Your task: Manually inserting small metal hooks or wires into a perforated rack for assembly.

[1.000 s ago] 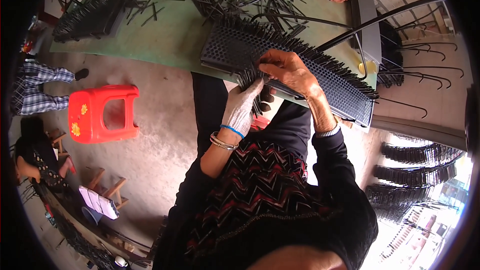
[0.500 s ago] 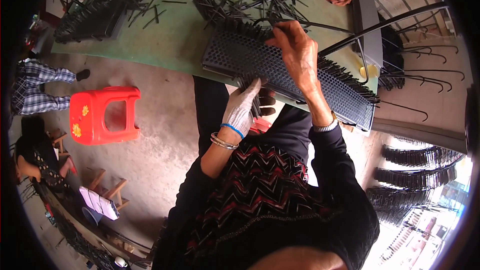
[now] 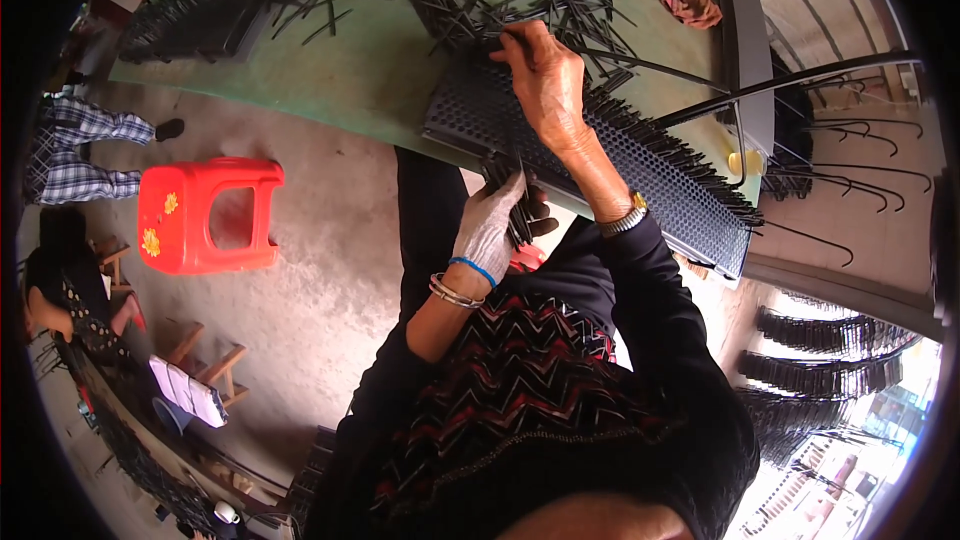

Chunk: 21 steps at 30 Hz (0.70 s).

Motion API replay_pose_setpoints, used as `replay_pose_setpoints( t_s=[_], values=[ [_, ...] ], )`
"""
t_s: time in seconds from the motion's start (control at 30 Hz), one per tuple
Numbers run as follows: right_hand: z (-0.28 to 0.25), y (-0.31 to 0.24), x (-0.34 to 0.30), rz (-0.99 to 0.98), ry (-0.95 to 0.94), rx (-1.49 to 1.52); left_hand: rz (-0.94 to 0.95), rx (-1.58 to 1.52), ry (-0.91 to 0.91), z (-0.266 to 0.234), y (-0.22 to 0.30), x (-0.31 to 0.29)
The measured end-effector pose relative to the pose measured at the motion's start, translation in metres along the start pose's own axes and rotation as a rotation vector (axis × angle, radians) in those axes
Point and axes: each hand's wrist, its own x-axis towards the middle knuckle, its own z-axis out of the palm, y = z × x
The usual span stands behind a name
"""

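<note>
A long dark block with a grid of round holes [image 3: 652, 185] lies aslant at the near edge of the green table [image 3: 340, 105]. Thin black sticks stand in a dense row [image 3: 690, 148] along its far side. My left hand [image 3: 488, 222], in a pale glove, is closed around a bundle of black sticks [image 3: 521, 225] just below the block's near edge. Bare and pinched, my right hand [image 3: 548, 85] is over the block's far edge, towards its left end. Whatever its fingertips hold is too small to make out.
Loose black sticks [image 3: 470, 0] are heaped across the table's far side. Another stick-filled block [image 3: 215, 32] sits at its left. Black hooked rods [image 3: 850, 150] jut out at the right. A red plastic stool [image 3: 190, 220] stands on the floor, near a person's checked trousers [image 3: 95, 135].
My right hand has moved left along the block's far edge, towards its left end. The left hand keeps its bundle near the same place. The view has shifted slightly.
</note>
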Motion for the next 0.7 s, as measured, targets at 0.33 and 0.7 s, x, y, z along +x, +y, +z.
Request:
replay_pose_setpoints(
  t_s=[0.33,0.7],
  values=[
    [0.005,0.001,0.0,-0.082,0.042,-0.03,0.022,0.105,0.0,-0.008,0.002,0.0],
    [0.014,0.001,0.006,-0.239,-0.056,-0.4,0.013,0.134,0.034,-0.01,0.006,-0.004]
  ],
)
